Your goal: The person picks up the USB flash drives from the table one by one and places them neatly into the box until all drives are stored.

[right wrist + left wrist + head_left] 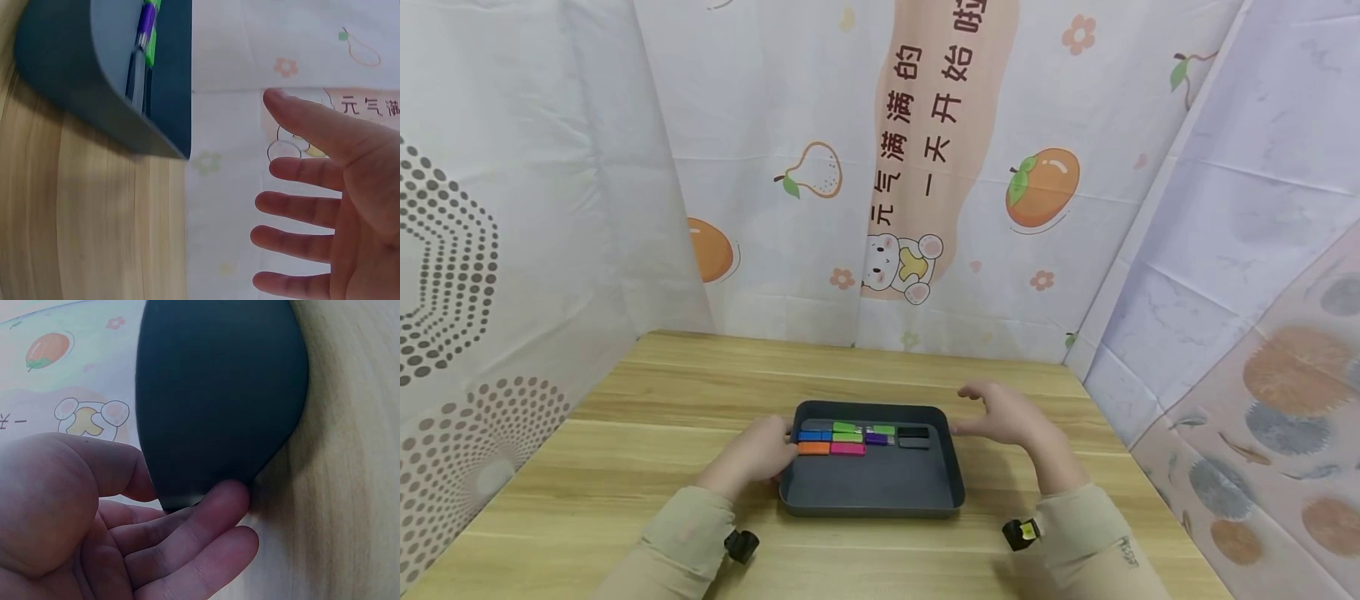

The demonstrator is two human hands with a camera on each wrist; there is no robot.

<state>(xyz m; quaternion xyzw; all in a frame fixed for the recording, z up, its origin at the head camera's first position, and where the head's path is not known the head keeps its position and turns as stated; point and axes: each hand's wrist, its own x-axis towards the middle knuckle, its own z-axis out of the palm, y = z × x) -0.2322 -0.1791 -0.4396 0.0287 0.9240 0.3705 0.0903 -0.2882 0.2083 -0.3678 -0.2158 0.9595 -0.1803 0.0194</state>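
Observation:
A dark grey tray (pixel 872 487) lies on the wooden table with several USB flash drives in it. My left hand (pixel 758 450) grips the tray's left side. In the left wrist view the thumb is at the rim and fingers (pixel 225 503) rest against the outer wall. The right hand (pixel 1003 417) is off the tray's right side, its fingers (pixel 297 209) extended and holding nothing. Among the flash drives are a blue one (pixel 814 436), an orange one (pixel 813 448), a pink one (pixel 847 449), a purple one (pixel 877 439) and a black one (pixel 913 432), plus green and grey ones.
The light wooden table (pixel 700 379) extends around the tray on every side. A printed curtain (pixel 760 308) hangs behind its far edge, with more patterned cloth at left and right. Each sleeve has a small black device (pixel 742 546) near the wrist.

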